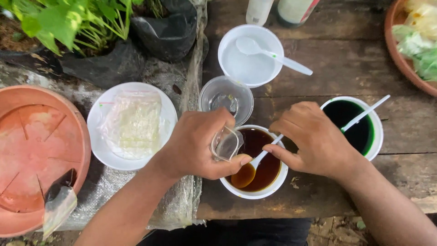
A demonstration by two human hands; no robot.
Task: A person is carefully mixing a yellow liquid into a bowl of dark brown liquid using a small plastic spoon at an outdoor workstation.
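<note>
1. We see our left hand (200,146) wrapped around a small clear plastic cup (226,143), fingers and thumb closed on it. The cup is tilted over the near-left rim of a white bowl of brown liquid (268,171).

2. Our right hand (314,139) pinches the handle of a white plastic spoon (255,165) between thumb and fingers. The spoon's bowl end sits in the brown liquid, just beside the cup's mouth and carrying some of the liquid.

3. We judge the step in hand to be spooning brown liquid from the bowl into the small cup. We cannot tell whether there is any liquid in the cup.

4. The next move, as we read it, calls for lifting the loaded spoon level, bringing it over the cup's mouth and tipping it slowly. The cup should be held over the bowl so that drips fall back in.

5. Around this work:
   - A second clear cup (226,98) stands just behind the bowl.
   - A white bowl of clear liquid with its own spoon (248,54) stands behind that cup.
   - A white bowl of dark green liquid with a spoon (355,125) sits to the right, close to our right hand.

6. To the left lie a white plate holding a clear plastic packet (132,125), a terracotta dish (36,155) and potted green plants (68,20), all on a weathered wooden table (337,68).
</note>
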